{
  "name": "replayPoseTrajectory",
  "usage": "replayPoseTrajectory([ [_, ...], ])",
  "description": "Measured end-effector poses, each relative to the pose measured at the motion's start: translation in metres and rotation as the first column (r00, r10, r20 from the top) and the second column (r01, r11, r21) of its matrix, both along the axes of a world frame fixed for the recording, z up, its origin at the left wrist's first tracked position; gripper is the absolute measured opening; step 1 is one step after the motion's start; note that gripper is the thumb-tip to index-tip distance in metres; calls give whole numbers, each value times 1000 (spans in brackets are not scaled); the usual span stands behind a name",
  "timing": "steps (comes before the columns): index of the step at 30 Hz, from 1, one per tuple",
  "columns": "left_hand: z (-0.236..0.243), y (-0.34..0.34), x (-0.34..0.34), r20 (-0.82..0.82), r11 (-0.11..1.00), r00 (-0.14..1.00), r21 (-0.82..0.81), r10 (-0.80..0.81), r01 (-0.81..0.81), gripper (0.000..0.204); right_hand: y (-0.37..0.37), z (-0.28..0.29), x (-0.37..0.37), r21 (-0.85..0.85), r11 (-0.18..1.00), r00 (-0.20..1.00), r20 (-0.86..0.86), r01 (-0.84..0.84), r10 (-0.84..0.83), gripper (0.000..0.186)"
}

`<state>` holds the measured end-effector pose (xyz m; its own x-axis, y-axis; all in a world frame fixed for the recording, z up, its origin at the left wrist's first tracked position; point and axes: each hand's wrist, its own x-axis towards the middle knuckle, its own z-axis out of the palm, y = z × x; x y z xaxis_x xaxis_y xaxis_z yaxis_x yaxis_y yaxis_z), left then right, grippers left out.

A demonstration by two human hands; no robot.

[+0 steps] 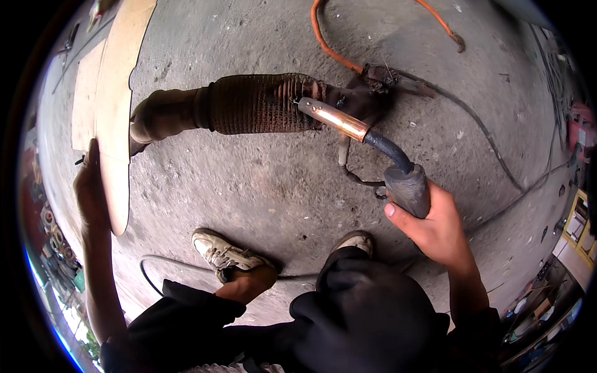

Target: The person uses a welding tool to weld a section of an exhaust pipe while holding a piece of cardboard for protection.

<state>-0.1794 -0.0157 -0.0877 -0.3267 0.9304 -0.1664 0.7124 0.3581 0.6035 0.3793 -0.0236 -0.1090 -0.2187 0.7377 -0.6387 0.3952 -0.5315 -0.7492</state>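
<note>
My left hand (91, 189) grips a tan cardboard-like sheet (115, 124) upright at the left, its fingertips near the edge. My right hand (429, 224) is closed around the grey handle of a welding torch (404, 189), whose copper nozzle points left, with a short wire at its tip over a rusty exhaust pipe (168, 115) with a braided flexible section (249, 105). The pipe lies on the concrete floor; its left end is partly hidden by the sheet. Whether the wire touches the pipe I cannot tell. A clamp-like dark piece (379, 78) sits at the pipe's right end.
An orange cable (323, 37) and dark cables (472, 118) run over the concrete floor (205, 174). My shoes (224, 252) are below the pipe. Assorted parts (56, 242) lie at the left rim; a red object (581, 124) and a yellow frame (575, 221) are at the right.
</note>
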Motion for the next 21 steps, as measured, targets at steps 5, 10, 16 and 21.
replayPoseTrajectory([
  [5, -7, 8, 22, 111, 1000, 994, 0, 11, -11, 40, 0, 7, 0, -11, 1000, 999, 46, -16, 16, 34],
  [10, -9, 13, 31, 159, 1000, 987, -16, 0, 2, 40, -2, 5, -4, -7, 1000, 999, 45, 10, -10, 34],
  [16, 0, 14, 44, 233, 997, 973, -76, -7, 26, 41, -3, 5, -7, 6, 1000, 998, 50, 25, -25, 34],
  [21, 1, 12, 72, 444, 982, 894, -185, 58, 28, 42, -4, 6, -8, -44, 997, 995, 83, 59, -55, 34],
])
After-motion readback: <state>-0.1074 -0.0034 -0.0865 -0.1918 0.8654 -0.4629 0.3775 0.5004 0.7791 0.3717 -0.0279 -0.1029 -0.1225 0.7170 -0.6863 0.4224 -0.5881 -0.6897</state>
